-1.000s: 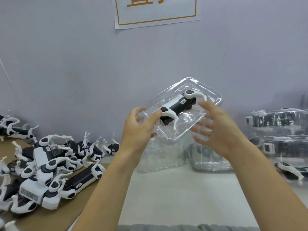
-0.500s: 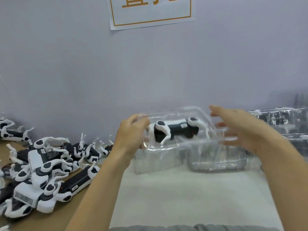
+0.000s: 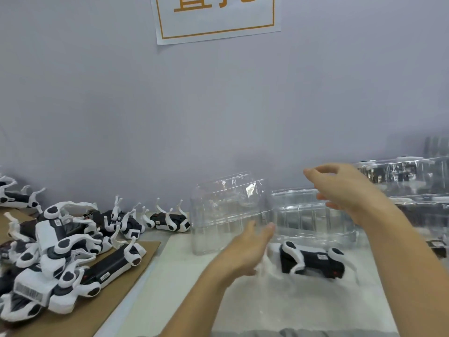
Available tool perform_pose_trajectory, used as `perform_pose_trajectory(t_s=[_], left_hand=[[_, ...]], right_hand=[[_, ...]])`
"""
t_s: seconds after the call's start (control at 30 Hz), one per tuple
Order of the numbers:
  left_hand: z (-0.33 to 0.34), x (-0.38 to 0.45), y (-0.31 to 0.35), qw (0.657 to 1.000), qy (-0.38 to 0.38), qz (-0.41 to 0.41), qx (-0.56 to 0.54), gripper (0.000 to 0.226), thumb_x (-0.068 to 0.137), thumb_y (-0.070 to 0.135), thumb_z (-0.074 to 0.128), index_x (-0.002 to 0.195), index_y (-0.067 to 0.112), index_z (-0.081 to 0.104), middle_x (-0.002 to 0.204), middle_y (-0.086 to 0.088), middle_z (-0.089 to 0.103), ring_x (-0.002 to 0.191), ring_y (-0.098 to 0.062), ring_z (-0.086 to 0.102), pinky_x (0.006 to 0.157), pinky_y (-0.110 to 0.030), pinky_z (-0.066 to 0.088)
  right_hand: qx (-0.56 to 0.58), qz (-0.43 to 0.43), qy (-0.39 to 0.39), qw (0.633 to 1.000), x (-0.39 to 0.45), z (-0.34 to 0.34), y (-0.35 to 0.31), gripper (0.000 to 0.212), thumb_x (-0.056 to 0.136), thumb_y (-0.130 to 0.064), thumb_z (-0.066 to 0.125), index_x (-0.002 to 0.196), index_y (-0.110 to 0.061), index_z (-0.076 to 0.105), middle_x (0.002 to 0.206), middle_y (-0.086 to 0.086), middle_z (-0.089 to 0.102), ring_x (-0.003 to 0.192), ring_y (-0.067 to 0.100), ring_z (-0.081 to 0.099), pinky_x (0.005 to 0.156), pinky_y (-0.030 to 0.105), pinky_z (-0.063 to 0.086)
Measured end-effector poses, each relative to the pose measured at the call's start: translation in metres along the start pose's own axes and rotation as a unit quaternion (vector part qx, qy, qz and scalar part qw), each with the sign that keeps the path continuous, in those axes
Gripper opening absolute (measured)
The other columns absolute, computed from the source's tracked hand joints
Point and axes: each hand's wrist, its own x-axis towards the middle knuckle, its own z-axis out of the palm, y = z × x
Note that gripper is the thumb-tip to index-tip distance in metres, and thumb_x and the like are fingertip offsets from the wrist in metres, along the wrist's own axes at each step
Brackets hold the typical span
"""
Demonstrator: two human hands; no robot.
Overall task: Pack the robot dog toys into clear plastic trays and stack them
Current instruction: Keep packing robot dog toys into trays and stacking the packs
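Above the packed tray (image 3: 313, 260), both hands, left (image 3: 245, 251) and right (image 3: 345, 190), loose-fingered, holding nothing.

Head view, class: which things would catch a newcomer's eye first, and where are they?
The black-and-white robot dog toy in its clear tray, low at centre right on the white table, between the open left hand and the raised right hand. Next, the heap of loose dogs on cardboard at left.

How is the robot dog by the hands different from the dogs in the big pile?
The dog by the hands stands alone on the white table; the piled dogs lie tangled on brown cardboard. It stands upright; many piled dogs lie legs up. All are black and white.
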Motion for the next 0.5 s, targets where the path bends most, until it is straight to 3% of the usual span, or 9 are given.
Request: perform_pose_trajectory(t_s=[0.03,0.1,0.17,0.2,0.27,0.33,0.4,0.5], left_hand=[[0.008,0.001,-0.002,0.999,-0.005,0.012,0.036,0.056,0.100,0.063,0.034,0.145,0.031,0.037,0.149,0.004,0.045,0.128,-0.022,0.051,0.091,-0.030,0.047],[0.015,0.001,-0.003,0.991,0.030,0.030,0.130,0.061,0.099,0.066,0.031,0.143,0.025,0.043,0.149,0.001,0.047,0.132,-0.021,0.049,0.093,-0.031,0.038],[0.012,0.002,-0.001,0.979,0.100,0.023,0.174,0.046,0.098,0.060,0.039,0.108,0.020,0.060,0.114,-0.002,0.064,0.106,-0.022,0.065,0.082,-0.033,0.050],[0.009,0.003,-0.001,0.979,0.115,0.017,0.166,0.041,0.097,0.055,0.044,0.089,0.017,0.057,0.093,-0.002,0.065,0.089,-0.024,0.071,0.077,-0.035,0.057],[0.007,0.003,0.001,0.995,0.059,-0.004,0.084,0.037,0.098,0.041,0.047,0.081,0.009,0.056,0.076,-0.006,0.067,0.067,-0.028,0.074,0.068,-0.037,0.063],[0.013,0.002,0.003,0.999,-0.036,-0.012,0.006,0.035,0.100,0.031,0.045,0.092,0.000,0.060,0.081,-0.012,0.070,0.063,-0.028,0.072,0.062,-0.034,0.062],[0.018,0.003,0.004,0.995,-0.095,0.000,0.001,0.032,0.099,0.026,0.044,0.098,-0.001,0.061,0.097,-0.014,0.069,0.076,-0.025,0.072,0.068,-0.033,0.062],[0.016,0.003,0.001,0.987,-0.149,0.017,0.050,0.026,0.101,0.031,0.046,0.112,0.012,0.061,0.122,-0.003,0.063,0.098,-0.016,0.069,0.077,-0.027,0.059]], right_hand=[[-0.006,-0.001,0.002,1.000,0.001,0.002,0.003,0.015,0.094,-0.040,0.062,0.082,-0.030,0.058,0.092,-0.011,0.060,0.102,0.023,0.065,0.095,0.042,0.052],[-0.021,-0.002,0.002,1.000,0.004,0.005,0.008,0.016,0.094,-0.036,0.061,0.081,-0.029,0.057,0.096,-0.007,0.065,0.104,0.024,0.065,0.099,0.045,0.050],[-0.024,-0.002,0.001,1.000,0.008,0.009,0.015,0.014,0.094,-0.031,0.060,0.080,-0.029,0.058,0.100,-0.002,0.068,0.103,0.025,0.067,0.099,0.046,0.051],[-0.029,-0.005,0.002,1.000,0.010,0.011,0.019,0.011,0.094,-0.028,0.059,0.083,-0.028,0.061,0.097,-0.004,0.068,0.101,0.024,0.068,0.097,0.045,0.052],[-0.047,-0.023,0.003,0.999,0.012,0.016,0.027,0.012,0.094,-0.021,0.057,0.100,-0.024,0.068,0.092,-0.011,0.064,0.096,0.022,0.069,0.087,0.037,0.053],[-0.043,-0.037,-0.008,0.998,0.011,0.024,0.031,0.023,0.095,-0.016,0.055,0.113,-0.023,0.067,0.093,-0.014,0.063,0.089,0.020,0.071,0.073,0.030,0.049],[-0.031,-0.054,-0.030,0.998,0.009,0.033,0.033,0.025,0.095,-0.015,0.054,0.114,-0.026,0.066,0.099,-0.012,0.065,0.083,0.018,0.072,0.065,0.026,0.047],[-0.038,-0.087,-0.063,0.993,0.008,0.045,0.031,0.028,0.095,-0.019,0.054,0.118,-0.031,0.064,0.106,-0.011,0.065,0.085,0.017,0.071,0.069,0.026,0.050]])
